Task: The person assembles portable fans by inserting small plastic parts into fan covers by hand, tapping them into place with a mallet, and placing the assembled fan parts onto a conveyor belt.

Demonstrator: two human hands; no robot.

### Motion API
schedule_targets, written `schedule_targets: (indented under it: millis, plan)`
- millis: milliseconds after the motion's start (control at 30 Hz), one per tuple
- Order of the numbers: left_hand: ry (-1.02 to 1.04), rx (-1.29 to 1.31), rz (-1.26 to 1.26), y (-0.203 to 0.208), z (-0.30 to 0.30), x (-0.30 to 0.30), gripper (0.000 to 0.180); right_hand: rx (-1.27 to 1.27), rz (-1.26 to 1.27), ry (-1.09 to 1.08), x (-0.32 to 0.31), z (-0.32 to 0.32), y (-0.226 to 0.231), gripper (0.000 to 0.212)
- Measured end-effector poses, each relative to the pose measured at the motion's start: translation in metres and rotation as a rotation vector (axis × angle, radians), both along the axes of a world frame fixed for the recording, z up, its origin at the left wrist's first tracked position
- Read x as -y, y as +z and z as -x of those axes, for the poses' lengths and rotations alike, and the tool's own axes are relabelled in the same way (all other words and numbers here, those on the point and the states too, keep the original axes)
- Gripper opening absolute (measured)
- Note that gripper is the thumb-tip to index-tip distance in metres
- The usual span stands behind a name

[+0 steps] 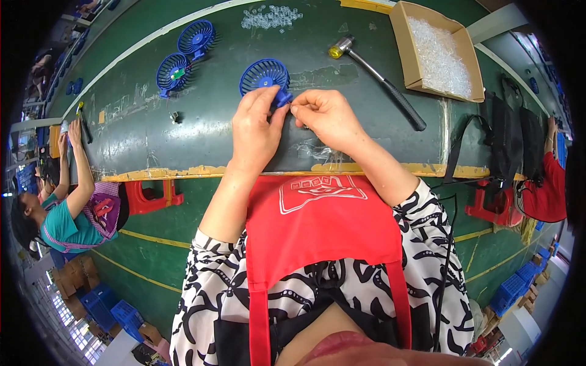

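A blue round fan housing with a slotted cage and a short neck stands on the bench in front of me. My left hand is closed around its lower edge and neck. Close beside the neck, my right hand has thumb and forefinger pinched together. Whatever those fingertips hold, if anything, is too small to name. Two similar blue housings, one farther back and one nearer, lie to the left. The nearer one has a small green circuit board on it.
A mallet with a black grip lies to the right. Behind it, a cardboard box holds many clear small parts. More clear pieces are heaped at the back. A small metal piece lies left. Co-workers sit at both sides.
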State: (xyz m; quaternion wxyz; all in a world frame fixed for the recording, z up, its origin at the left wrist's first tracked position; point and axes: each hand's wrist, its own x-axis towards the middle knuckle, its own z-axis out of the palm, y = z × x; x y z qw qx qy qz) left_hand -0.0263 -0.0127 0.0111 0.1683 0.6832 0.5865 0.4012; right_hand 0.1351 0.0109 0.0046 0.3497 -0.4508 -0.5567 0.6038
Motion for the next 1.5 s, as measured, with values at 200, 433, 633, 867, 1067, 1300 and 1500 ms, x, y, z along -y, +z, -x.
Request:
schedule_targets:
  millis: [200,433,633,867,1067,1300,1500]
  plan:
    - [-0.102,-0.319,-0.365,0.003,0.001,-0.006,0.029,0.054,-0.074,-0.007,0.006,-0.006,0.004,0.013]
    - [-0.170,-0.202,-0.318,0.025,-0.001,-0.018,0.019,0.189,-0.668,-0.158,0.002,-0.016,0.038,0.006]
    - [-0.194,0.755,0.364,0.012,-0.002,-0.014,0.014,0.358,-0.770,-0.085,-0.001,-0.028,0.039,0.007]
    - [-0.174,0.980,0.637,0.012,-0.001,-0.018,0.017,0.512,-0.859,-0.009,-0.006,-0.039,0.036,0.005]
    - [-0.180,1.069,0.711,0.004,-0.005,-0.023,0.017,0.502,-0.786,-0.005,-0.007,-0.043,0.030,0.004]
    - [-0.236,0.851,0.915,-0.001,-0.020,-0.059,0.019,0.474,-0.735,-0.101,-0.019,-0.061,0.011,0.012]
    - [-0.132,0.266,0.695,-0.007,-0.010,-0.105,0.025,1.094,-0.834,-0.268,-0.042,-0.097,0.008,0.021]
